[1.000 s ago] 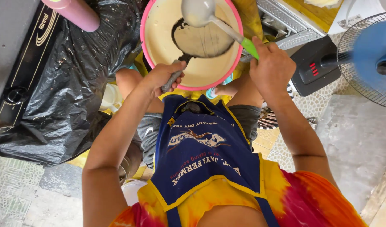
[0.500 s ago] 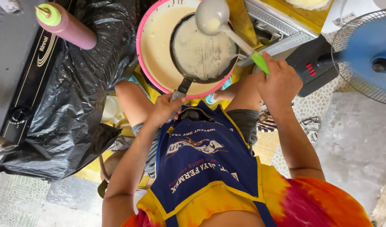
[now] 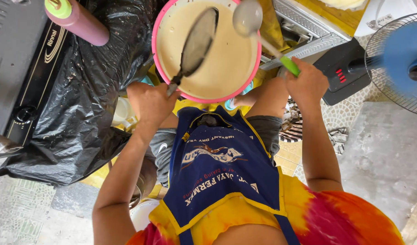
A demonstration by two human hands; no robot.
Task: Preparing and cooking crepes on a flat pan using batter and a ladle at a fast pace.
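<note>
Pink bottle (image 3: 79,20) upper left, black plastic sheet (image 3: 76,104) over stove (image 3: 31,72) left, blue fan (image 3: 399,59) upper right

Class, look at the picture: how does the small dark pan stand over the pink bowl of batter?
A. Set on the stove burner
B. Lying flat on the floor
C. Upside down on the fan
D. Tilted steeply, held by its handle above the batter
D: the left hand grips the handle and the pan tips on edge over the pale batter in the pink bowl.

left hand (image 3: 150,102) fisted, right hand (image 3: 308,84) fisted
</note>
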